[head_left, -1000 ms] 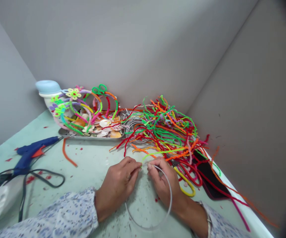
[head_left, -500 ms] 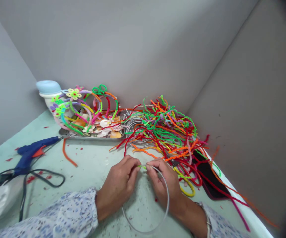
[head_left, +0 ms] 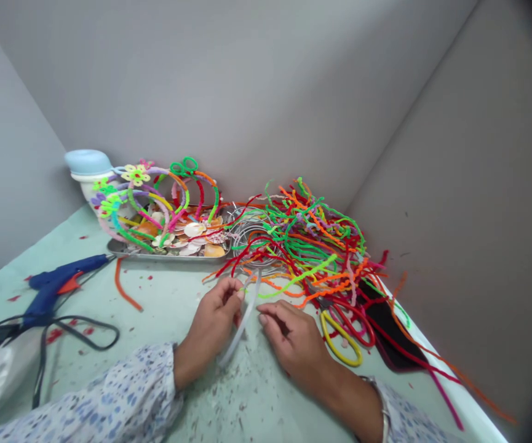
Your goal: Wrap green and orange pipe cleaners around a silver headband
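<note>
My left hand [head_left: 214, 320] pinches a thin whitish hoop [head_left: 240, 332] near its top. The hoop is turned almost edge-on and slightly blurred. A lime-green pipe cleaner [head_left: 305, 274] runs from those fingertips behind the hoop, its free end pointing up and to the right. Just right of the hoop, my right hand [head_left: 293, 335] is loosely curled, thumb and index finger a little apart with nothing visible between them.
Behind lies a heap of coloured pipe cleaners [head_left: 316, 227] beside wire hoops [head_left: 254, 240]. A metal tray [head_left: 178, 258] holds shells and decorated headbands [head_left: 173, 178]. Scissors [head_left: 342, 351] and a dark phone [head_left: 392, 338] lie right; a blue glue gun [head_left: 51, 289] lies left.
The hoop has turned from facing me to nearly edge-on. My right hand has let go of it and moved slightly down. The lime-green pipe cleaner's long end now shows.
</note>
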